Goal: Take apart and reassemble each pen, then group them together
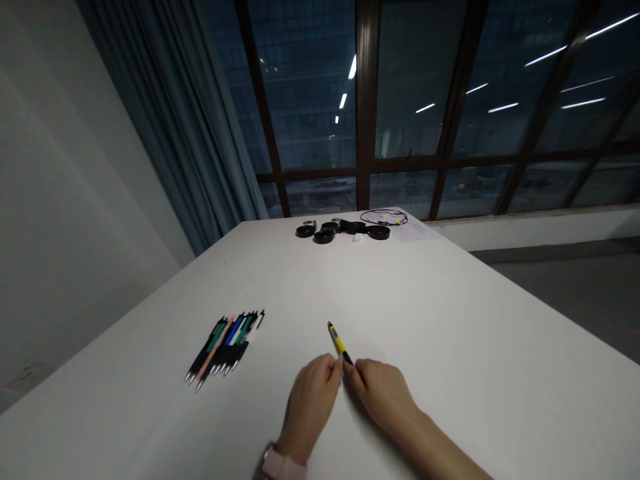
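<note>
A yellow and black pen (339, 343) points away from me over the white table (450, 333). My left hand (311, 403) and my right hand (384, 393) meet at its near end, both with fingers pinched around it. A watch with a pale strap sits on my left wrist. To the left lies a neat row of several pens (225, 343) with green, pink, blue and white barrels, tips toward me.
At the far end of the table lie several black round discs (324, 235), a small black box, a thin looped cable (383, 215) and a sheet of paper (415, 231). Beyond stand dark windows and a grey curtain (200, 133).
</note>
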Demonstrator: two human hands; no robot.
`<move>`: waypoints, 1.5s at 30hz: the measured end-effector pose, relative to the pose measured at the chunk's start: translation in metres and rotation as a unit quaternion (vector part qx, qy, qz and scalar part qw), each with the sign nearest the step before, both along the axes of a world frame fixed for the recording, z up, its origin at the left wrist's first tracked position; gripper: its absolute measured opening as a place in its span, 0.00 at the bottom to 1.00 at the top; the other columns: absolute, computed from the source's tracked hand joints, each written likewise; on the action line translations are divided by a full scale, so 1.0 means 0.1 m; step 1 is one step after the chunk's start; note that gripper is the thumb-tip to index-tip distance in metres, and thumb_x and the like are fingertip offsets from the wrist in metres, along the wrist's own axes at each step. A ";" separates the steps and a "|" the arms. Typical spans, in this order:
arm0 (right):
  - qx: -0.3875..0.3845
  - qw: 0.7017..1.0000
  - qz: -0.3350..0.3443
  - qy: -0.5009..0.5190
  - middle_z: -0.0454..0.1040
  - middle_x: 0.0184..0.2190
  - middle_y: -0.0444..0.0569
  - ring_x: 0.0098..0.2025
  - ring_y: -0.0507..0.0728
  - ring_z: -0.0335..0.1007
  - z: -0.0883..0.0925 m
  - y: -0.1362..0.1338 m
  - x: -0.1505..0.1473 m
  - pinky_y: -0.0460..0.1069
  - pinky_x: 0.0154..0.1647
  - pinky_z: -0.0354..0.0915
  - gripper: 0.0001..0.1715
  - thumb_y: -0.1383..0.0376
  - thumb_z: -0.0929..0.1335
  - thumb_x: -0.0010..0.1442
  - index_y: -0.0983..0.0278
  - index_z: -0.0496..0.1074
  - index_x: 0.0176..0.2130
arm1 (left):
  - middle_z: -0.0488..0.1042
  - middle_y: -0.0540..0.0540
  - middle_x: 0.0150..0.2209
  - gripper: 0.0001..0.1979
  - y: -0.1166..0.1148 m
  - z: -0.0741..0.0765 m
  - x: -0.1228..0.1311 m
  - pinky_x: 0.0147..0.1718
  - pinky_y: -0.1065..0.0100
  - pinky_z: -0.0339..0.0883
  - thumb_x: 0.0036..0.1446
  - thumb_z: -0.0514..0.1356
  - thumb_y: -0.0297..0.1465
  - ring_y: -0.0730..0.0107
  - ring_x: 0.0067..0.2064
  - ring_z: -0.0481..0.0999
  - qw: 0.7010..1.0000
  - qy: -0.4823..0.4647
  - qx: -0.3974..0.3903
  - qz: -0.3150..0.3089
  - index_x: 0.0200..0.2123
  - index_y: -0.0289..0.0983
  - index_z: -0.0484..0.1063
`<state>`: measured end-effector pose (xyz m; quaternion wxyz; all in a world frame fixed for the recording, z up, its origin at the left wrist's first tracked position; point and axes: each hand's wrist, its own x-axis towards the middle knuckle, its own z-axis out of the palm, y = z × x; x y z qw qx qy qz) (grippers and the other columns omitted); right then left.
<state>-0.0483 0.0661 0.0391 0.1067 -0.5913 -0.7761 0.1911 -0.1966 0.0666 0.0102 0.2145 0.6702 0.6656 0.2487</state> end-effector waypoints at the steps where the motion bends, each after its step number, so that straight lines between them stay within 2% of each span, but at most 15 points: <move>1: -0.003 0.999 -0.011 0.041 0.80 0.33 0.57 0.34 0.61 0.77 -0.02 -0.01 0.02 0.50 0.32 0.60 0.24 0.61 0.56 0.68 0.66 0.75 0.34 | 0.70 0.48 0.25 0.18 0.00 -0.01 0.01 0.29 0.67 0.52 0.61 0.47 0.42 0.67 0.28 0.66 1.000 -0.022 -0.003 0.006 0.24 0.40 0.64; 3: -0.021 0.989 -0.031 0.141 0.78 0.31 0.55 0.32 0.58 0.74 -0.10 -0.03 0.05 0.49 0.32 0.59 0.24 0.59 0.55 0.68 0.65 0.72 0.31 | 0.72 0.47 0.27 0.19 0.02 -0.03 0.04 0.30 0.67 0.55 0.61 0.48 0.44 0.66 0.31 0.68 0.996 -0.087 -0.004 0.018 0.26 0.39 0.68; 5: -0.056 0.962 -0.033 0.265 0.74 0.25 0.50 0.28 0.55 0.70 -0.20 -0.03 0.05 0.47 0.30 0.58 0.27 0.53 0.55 0.67 0.64 0.69 0.27 | 0.74 0.46 0.29 0.21 0.04 -0.05 0.06 0.33 0.67 0.58 0.59 0.49 0.47 0.64 0.33 0.70 0.984 -0.176 -0.005 0.019 0.29 0.38 0.72; 7: -0.111 0.919 -0.027 0.376 0.67 0.19 0.45 0.22 0.52 0.62 -0.29 -0.01 0.02 0.46 0.25 0.56 0.33 0.42 0.54 0.63 0.63 0.66 0.24 | 0.74 0.45 0.29 0.24 0.06 -0.04 0.07 0.33 0.67 0.59 0.56 0.51 0.50 0.64 0.33 0.70 0.964 -0.266 -0.025 0.009 0.33 0.36 0.75; 10: -0.216 0.847 -0.023 0.484 0.57 0.13 0.39 0.15 0.48 0.50 -0.33 0.01 -0.04 0.46 0.18 0.48 0.39 0.30 0.57 0.50 0.61 0.62 0.20 | 0.73 0.47 0.28 0.30 0.07 0.02 0.06 0.29 0.68 0.57 0.48 0.56 0.55 0.68 0.29 0.66 0.927 -0.365 -0.081 -0.004 0.38 0.34 0.78; 12: -0.251 0.812 -0.019 0.527 0.56 0.12 0.38 0.14 0.47 0.48 -0.30 0.01 -0.06 0.45 0.17 0.46 0.40 0.29 0.59 0.46 0.62 0.61 0.18 | 0.71 0.49 0.26 0.32 0.06 0.06 0.05 0.28 0.69 0.55 0.45 0.59 0.55 0.71 0.27 0.63 0.908 -0.404 -0.109 -0.003 0.40 0.34 0.78; 14: -0.266 0.781 -0.019 0.564 0.56 0.11 0.38 0.14 0.46 0.47 -0.25 -0.01 -0.07 0.45 0.18 0.45 0.39 0.31 0.62 0.46 0.62 0.61 0.17 | 0.69 0.51 0.24 0.31 0.04 0.08 0.06 0.27 0.70 0.53 0.42 0.62 0.55 0.72 0.27 0.61 0.896 -0.429 -0.115 0.003 0.38 0.35 0.78; 16: -0.284 0.754 -0.024 0.592 0.57 0.11 0.38 0.14 0.46 0.48 -0.22 -0.02 -0.06 0.45 0.17 0.45 0.37 0.32 0.64 0.46 0.63 0.62 0.18 | 0.67 0.52 0.22 0.30 0.03 0.09 0.08 0.26 0.70 0.51 0.39 0.63 0.55 0.73 0.26 0.59 0.887 -0.448 -0.109 0.015 0.33 0.34 0.78; 18: -0.292 0.743 -0.028 0.602 0.58 0.11 0.38 0.14 0.46 0.48 -0.21 -0.03 -0.05 0.45 0.17 0.45 0.37 0.33 0.64 0.46 0.63 0.63 0.19 | 0.64 0.53 0.21 0.29 0.01 0.11 0.10 0.25 0.70 0.51 0.37 0.64 0.56 0.74 0.25 0.58 0.881 -0.462 -0.101 0.026 0.28 0.34 0.75; 25: -0.234 0.795 -0.043 0.558 0.58 0.13 0.38 0.14 0.46 0.48 -0.29 -0.02 -0.05 0.45 0.17 0.47 0.39 0.30 0.62 0.46 0.63 0.62 0.20 | 0.62 0.54 0.19 0.27 -0.05 0.21 0.18 0.24 0.71 0.51 0.37 0.64 0.56 0.74 0.25 0.61 0.884 -0.456 -0.096 0.045 0.25 0.36 0.70; 29: -0.191 0.833 -0.032 0.519 0.57 0.15 0.38 0.16 0.48 0.50 -0.30 -0.05 -0.05 0.45 0.18 0.48 0.38 0.31 0.59 0.51 0.62 0.62 0.21 | 0.66 0.52 0.22 0.27 -0.06 0.21 0.18 0.25 0.71 0.55 0.38 0.64 0.56 0.71 0.27 0.65 0.884 -0.457 -0.087 0.051 0.26 0.36 0.70; 36: -0.071 0.918 -0.020 0.391 0.67 0.22 0.45 0.26 0.53 0.63 -0.24 -0.10 0.00 0.46 0.28 0.58 0.31 0.42 0.55 0.63 0.62 0.63 0.26 | 0.68 0.51 0.22 0.28 -0.07 0.21 0.19 0.28 0.70 0.58 0.36 0.64 0.57 0.69 0.29 0.67 0.884 -0.456 -0.084 0.061 0.26 0.36 0.72; 41: -0.003 0.958 0.006 0.286 0.73 0.26 0.48 0.29 0.54 0.69 -0.21 -0.12 0.06 0.46 0.32 0.61 0.25 0.53 0.53 0.68 0.62 0.65 0.29 | 0.63 0.53 0.19 0.29 -0.06 0.22 0.22 0.27 0.70 0.58 0.33 0.65 0.58 0.70 0.28 0.65 0.873 -0.476 -0.079 0.074 0.25 0.36 0.72; 45: 0.086 0.978 0.032 0.189 0.75 0.31 0.51 0.31 0.56 0.71 -0.20 -0.13 0.11 0.47 0.33 0.61 0.24 0.56 0.52 0.70 0.63 0.67 0.33 | 0.64 0.53 0.21 0.31 -0.08 0.27 0.25 0.26 0.71 0.56 0.31 0.66 0.58 0.71 0.28 0.65 0.866 -0.484 -0.093 0.085 0.26 0.36 0.71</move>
